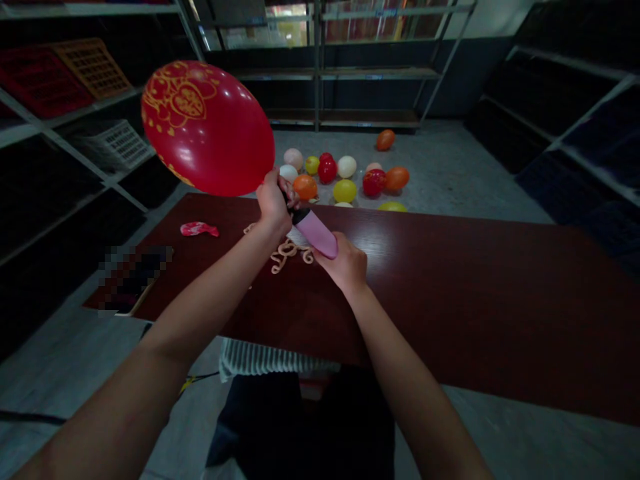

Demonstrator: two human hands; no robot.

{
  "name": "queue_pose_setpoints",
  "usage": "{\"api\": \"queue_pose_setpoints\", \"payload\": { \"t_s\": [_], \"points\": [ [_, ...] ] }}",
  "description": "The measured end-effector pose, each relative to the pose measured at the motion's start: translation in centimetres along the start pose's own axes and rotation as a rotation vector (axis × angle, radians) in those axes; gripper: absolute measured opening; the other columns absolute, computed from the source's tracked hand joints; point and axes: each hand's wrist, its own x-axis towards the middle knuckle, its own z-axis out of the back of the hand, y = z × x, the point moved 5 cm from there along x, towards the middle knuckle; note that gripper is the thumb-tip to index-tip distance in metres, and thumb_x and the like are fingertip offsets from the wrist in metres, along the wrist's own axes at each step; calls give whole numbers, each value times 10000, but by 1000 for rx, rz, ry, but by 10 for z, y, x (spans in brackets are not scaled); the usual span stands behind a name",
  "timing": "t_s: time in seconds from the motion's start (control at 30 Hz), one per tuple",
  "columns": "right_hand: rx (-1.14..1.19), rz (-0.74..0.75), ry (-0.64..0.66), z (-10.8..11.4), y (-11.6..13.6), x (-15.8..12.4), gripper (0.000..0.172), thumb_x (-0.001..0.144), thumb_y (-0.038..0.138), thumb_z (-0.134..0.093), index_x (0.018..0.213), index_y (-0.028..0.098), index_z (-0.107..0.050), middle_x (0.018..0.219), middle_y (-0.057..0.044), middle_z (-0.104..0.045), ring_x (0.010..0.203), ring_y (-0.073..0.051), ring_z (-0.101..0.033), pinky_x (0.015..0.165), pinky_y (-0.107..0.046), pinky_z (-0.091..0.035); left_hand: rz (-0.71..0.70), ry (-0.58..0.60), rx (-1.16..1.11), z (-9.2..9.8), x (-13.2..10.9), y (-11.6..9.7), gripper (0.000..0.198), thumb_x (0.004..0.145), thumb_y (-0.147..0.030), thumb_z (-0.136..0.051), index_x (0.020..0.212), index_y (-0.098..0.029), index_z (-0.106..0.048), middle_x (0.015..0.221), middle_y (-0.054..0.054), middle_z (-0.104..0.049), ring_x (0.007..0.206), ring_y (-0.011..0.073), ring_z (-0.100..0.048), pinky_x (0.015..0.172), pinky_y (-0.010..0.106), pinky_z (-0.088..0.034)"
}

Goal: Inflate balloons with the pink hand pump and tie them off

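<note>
A large red balloon (pixel 215 133) with a yellow printed pattern is blown up at the upper left. My left hand (pixel 274 205) is closed round its neck, at the black nozzle end of a pink balloon pump (pixel 317 233). Wrapped round the pump's lower pink end is my right hand (pixel 346 263). The balloon's mouth is hidden by the left fingers. Below the hands, several tan curled strings (pixel 287 251) lie on the dark red table (pixel 450 287). A limp red-and-white balloon (pixel 199 229) rests farther left.
A blurred-out dark object (pixel 140 277) lies at the table's left end. Several balloons (pixel 345 191) sit on the floor beyond the far edge. Shelves (pixel 370 75) stand behind, with crates (pixel 93 67) on the left ones. A ribbed cloth (pixel 270 358) hangs below the near edge.
</note>
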Motion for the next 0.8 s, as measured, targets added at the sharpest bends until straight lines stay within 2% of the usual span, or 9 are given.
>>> {"api": "queue_pose_setpoints", "payload": {
  "t_s": [0.23,0.4,0.5,0.8],
  "points": [
    [-66,113,39,0,11,-2,424,847,582,-677,1042,206,-684,873,-63,-769,758,-224,-715,590,-290,-383,-16,-67,-67,39,-2,-14,487,990,-315,-476,551,-206,-296,402,-52,-292,284,76,-229,347,235,-195],
    [-162,190,44,-2,16,-7,430,857,589,-649,1027,197,-694,846,-69,-760,721,-219,-697,580,-294,-354,-1,-11,-113,63,-12,-13,500,1019,-277,-406,542,-194,-284,410,-52,-289,299,78,-240,375,236,-220],
    [-188,232,53,-3,20,-9,461,862,611,-637,1035,187,-696,851,-77,-762,726,-220,-696,586,-293,-357,-10,-19,-154,73,-14,-18,511,1023,-266,-387,531,-195,-266,406,-49,-268,300,83,-222,373,242,-209],
    [-189,327,48,-5,25,-12,495,894,618,-610,1078,167,-694,936,-101,-777,767,-219,-712,625,-298,-406,-58,-54,-236,101,-5,-76,503,1006,-284,-437,536,-200,-278,406,-48,-268,306,84,-220,358,230,-210]
  ]
}}
